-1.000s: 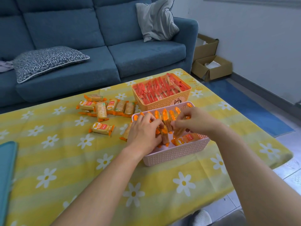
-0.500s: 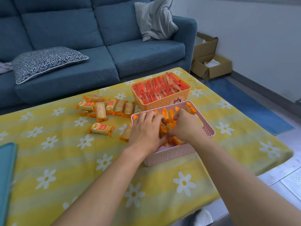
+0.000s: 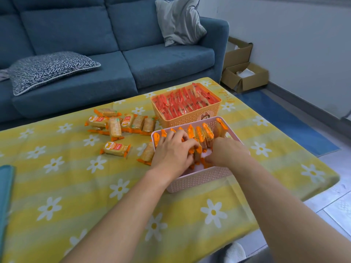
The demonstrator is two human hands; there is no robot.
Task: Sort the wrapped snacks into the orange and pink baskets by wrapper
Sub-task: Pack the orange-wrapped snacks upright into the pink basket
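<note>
The pink basket (image 3: 199, 180) stands near the table's front edge and holds a row of upright orange-wrapped snacks (image 3: 206, 132). Both hands are inside it. My left hand (image 3: 173, 151) lies over the left end of the row, its fingers curled onto the packs. My right hand (image 3: 227, 151) reaches down to the basket floor at the front, fingers curled on orange packs that it mostly hides. Behind stands the orange basket (image 3: 191, 118), filled with red-wrapped snacks (image 3: 182, 103). Loose orange-wrapped snacks (image 3: 115, 149) lie on the cloth to the left.
A yellow cloth with white flowers (image 3: 95, 186) covers the table. A blue sofa (image 3: 114, 54) with two cushions runs along the far side. Cardboard boxes (image 3: 245, 76) sit on the floor at the right. A teal object (image 3: 5, 186) lies at the table's left edge.
My right hand has moved from the right side of the pink basket to its front middle, close to my left hand. The packs now stand more upright in a row.
</note>
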